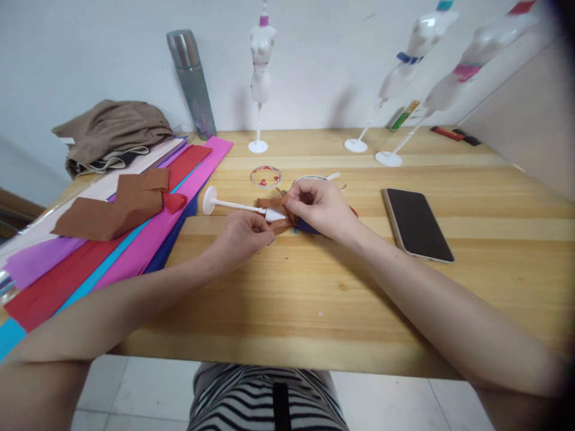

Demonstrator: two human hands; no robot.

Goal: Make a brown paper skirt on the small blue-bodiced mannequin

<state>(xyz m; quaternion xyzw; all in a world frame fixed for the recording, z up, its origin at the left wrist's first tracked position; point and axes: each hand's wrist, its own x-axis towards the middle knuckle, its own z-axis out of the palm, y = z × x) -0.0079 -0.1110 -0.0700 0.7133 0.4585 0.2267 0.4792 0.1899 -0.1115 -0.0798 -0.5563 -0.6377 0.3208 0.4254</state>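
A small white mannequin on a stand lies on its side in front of me, its round base to the left. Brown crepe paper wraps its lower body, and dark blue material shows farther right, partly under my hand. My right hand pinches the upper part of the brown paper between thumb and fingers. My left hand is closed in a pinch at the paper's lower left edge, beside the stand's rod. A tiny blue bit shows by its fingertips. The mannequin's upper part is hidden behind my right hand.
Coloured paper sheets and a cut brown piece lie left, near folded cloth and a flask. Upright mannequins stand behind. A phone lies right; a clear ring of tape lies ahead.
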